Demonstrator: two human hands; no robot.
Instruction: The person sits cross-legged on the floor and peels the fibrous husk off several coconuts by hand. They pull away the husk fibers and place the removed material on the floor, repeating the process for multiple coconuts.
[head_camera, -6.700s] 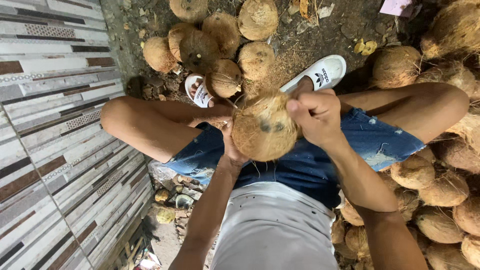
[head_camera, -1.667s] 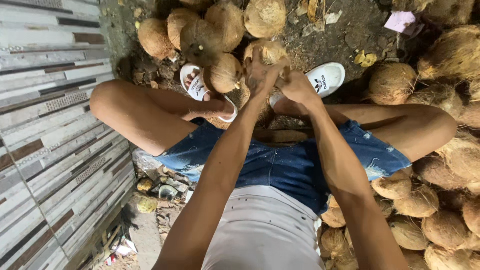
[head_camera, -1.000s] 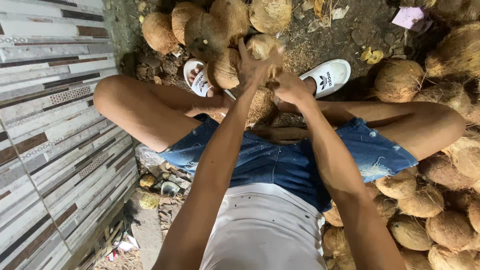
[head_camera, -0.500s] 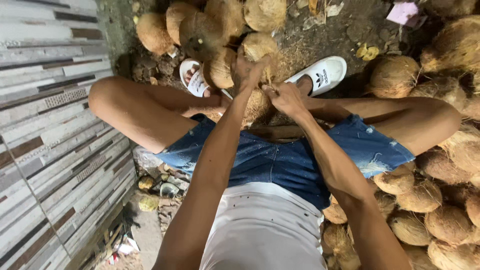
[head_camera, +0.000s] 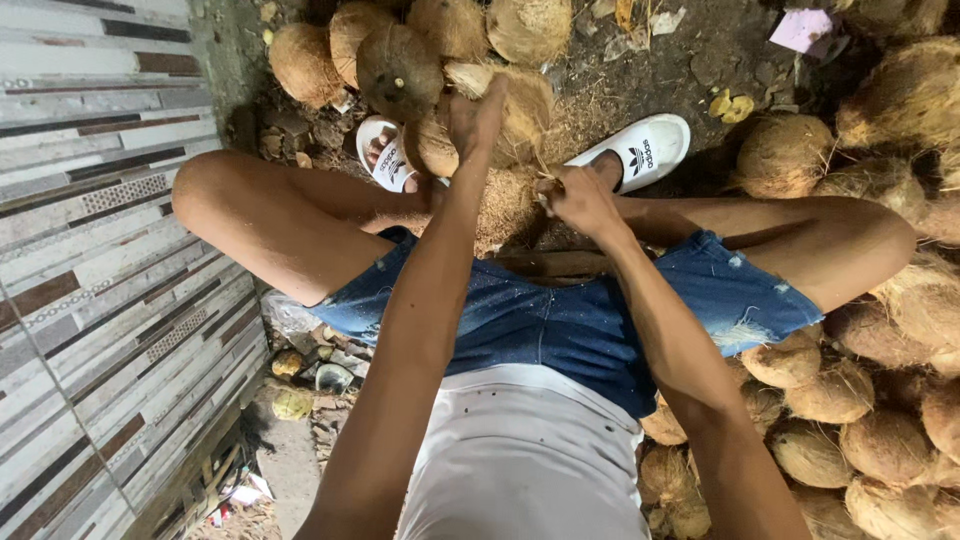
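Fibrous brown husk is partly stripped from the round tan coconut (head_camera: 505, 205) held between the knees, at 12 o'clock from the lap. Loose strands are seen standing off its top edge; bulk of the husk is judged to be on yet, so stripping looks early to mid-way, with most of the peeling left.

Left hand (head_camera: 472, 118) is raised above the coconut at its 11 o'clock, fingers spread and mostly open, palm turned toward the nut; whether anything is gripped cannot be told, contact with the upper husk is likely. Left forearm is extended straight out from the body.

Right hand (head_camera: 578, 198) is closed tight on a tuft of husk fibre at the coconut's 3 o'clock edge, wrist bent, elbow kept low over the blue denim shorts (head_camera: 560, 320).

White slide sandals (head_camera: 640, 150) are planted at 12 o'clock on dark soil. Piled husked coconuts (head_camera: 860, 420) are stacked at 3–5 o'clock; a striped tiled wall (head_camera: 90, 260) runs along 9 o'clock.
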